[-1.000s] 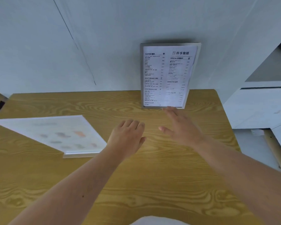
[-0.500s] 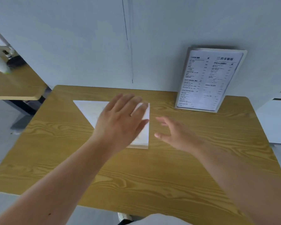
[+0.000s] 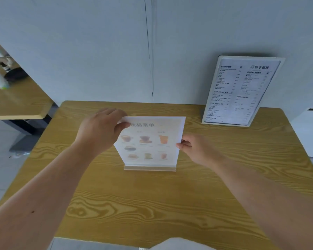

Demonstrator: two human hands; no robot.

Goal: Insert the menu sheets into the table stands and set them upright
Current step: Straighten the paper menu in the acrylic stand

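On table (image 3: 152, 204): two menu stands; left hand (image 3: 99, 130), right hand (image 3: 197, 148) both grip near stand (image 3: 150, 143).

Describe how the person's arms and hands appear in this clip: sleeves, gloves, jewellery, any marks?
Both forearms are bare to the frame's edge, with no sleeves visible. The left hand and right hand wear no gloves, rings or watch. A small dark spot marks the left forearm.

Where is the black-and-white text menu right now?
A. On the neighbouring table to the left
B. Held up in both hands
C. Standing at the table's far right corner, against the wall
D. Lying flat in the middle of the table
C: the text menu stands in its frame at the far right corner of the table by the wall, while both hands hold the picture menu instead.
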